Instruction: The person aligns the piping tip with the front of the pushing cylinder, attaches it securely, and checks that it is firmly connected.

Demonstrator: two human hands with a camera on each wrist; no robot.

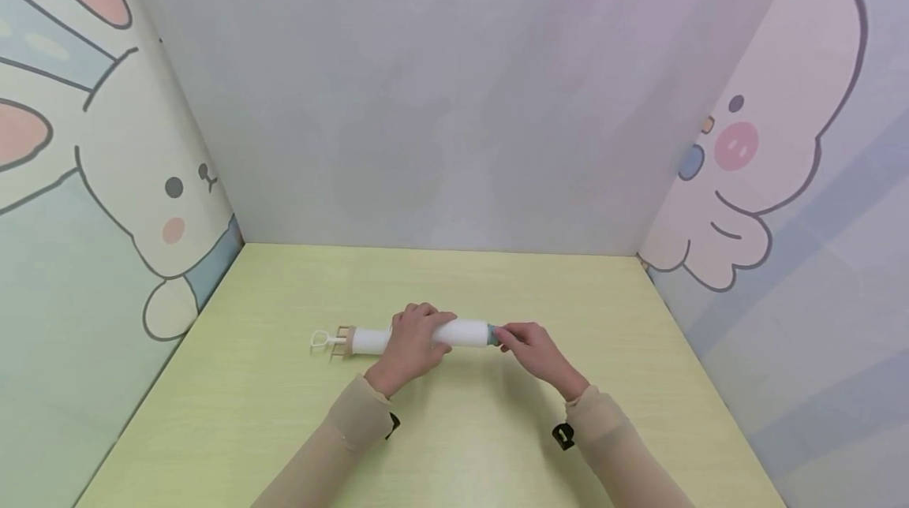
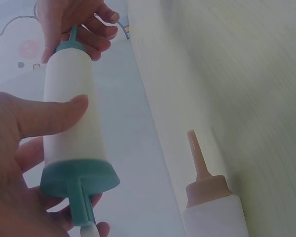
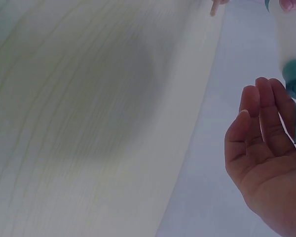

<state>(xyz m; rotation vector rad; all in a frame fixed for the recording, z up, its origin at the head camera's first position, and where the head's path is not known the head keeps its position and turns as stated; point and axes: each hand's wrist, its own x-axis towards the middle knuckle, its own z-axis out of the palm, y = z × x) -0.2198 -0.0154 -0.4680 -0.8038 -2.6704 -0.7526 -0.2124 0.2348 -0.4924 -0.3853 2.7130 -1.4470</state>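
Observation:
My left hand point(image 1: 415, 338) grips the white barrel of a large plastic syringe point(image 2: 71, 106) with a teal nozzle cap and teal flange. Its thumb lies across the barrel in the left wrist view, the fingers behind. At the other end, my right hand point(image 1: 536, 350) pinches the teal cap point(image 3: 295, 74), its other fingers loosely bent beside the long nozzle. A second white syringe point(image 1: 369, 342) with a beige flange and a white loop handle lies on the table, partly hidden by my left hand. Its beige nozzle point(image 2: 198, 155) shows in the left wrist view.
The pale yellow-green table point(image 1: 483, 429) meets a grey back wall point(image 1: 426, 98). Side walls with cartoon animals close it in on the left and right. A black strap piece point(image 1: 563, 436) hangs at the right wrist.

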